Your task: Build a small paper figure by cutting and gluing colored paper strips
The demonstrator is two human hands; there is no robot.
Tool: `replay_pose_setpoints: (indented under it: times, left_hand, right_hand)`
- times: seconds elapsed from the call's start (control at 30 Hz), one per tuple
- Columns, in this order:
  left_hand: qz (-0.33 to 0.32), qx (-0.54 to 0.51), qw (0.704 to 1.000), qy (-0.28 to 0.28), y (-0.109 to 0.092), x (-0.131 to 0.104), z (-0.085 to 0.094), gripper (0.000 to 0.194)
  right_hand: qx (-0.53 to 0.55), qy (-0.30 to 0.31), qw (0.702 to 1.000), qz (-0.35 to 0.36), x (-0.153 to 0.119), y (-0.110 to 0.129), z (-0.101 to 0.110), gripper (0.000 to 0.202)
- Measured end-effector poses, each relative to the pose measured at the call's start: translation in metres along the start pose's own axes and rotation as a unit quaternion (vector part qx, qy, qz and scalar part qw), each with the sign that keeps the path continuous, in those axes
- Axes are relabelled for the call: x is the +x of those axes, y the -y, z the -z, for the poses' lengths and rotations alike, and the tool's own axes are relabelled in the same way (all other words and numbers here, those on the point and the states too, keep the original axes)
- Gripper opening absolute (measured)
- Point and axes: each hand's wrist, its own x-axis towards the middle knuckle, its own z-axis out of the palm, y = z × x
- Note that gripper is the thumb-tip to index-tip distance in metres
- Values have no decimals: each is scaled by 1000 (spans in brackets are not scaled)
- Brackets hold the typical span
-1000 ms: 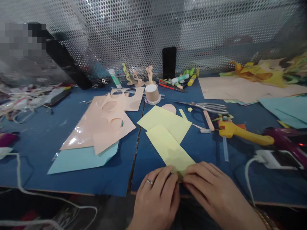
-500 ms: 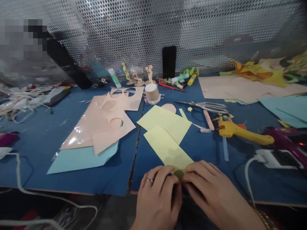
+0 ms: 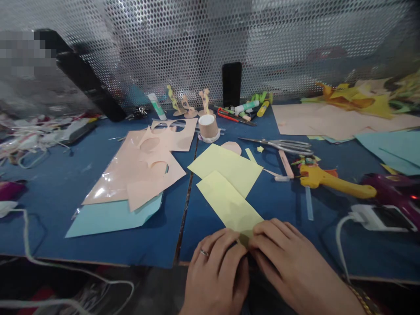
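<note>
Pinched the near end of a flat, pale-yellow rectangular paper strip [image 3: 228, 201] between curled fingers of the bare left hand [image 3: 218, 264] and bare right hand [image 3: 287, 260], by the blue tabletop's [image 3: 203, 221] front edge; pointed forward and leftward along its slanting long axis; overlapped a smooth pale-yellow paper sheet [image 3: 229, 166]; could not read the label on a white-and-green cylindrical glue stick [image 3: 157, 106] before the perforated grey metal screen [image 3: 187, 39].
</note>
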Motion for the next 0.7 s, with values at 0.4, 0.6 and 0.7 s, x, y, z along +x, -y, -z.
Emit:
replay_pose_setpoints:
  times: [0.4,0.6,0.7]
  left_hand:
    - [-11,4,998,-60,0,-16,-15,19]
    - [-17,6,998,-57,1,-14,-14,19]
    - [-26,5,998,-57,1,-14,-14,18]
  right_hand:
    - [12,9,1000,-7,-1,-1,2,19]
    - [59,27,998,-22,-8,-6,3,18]
    - [83,32,996,-31,-9,-7,3,17]
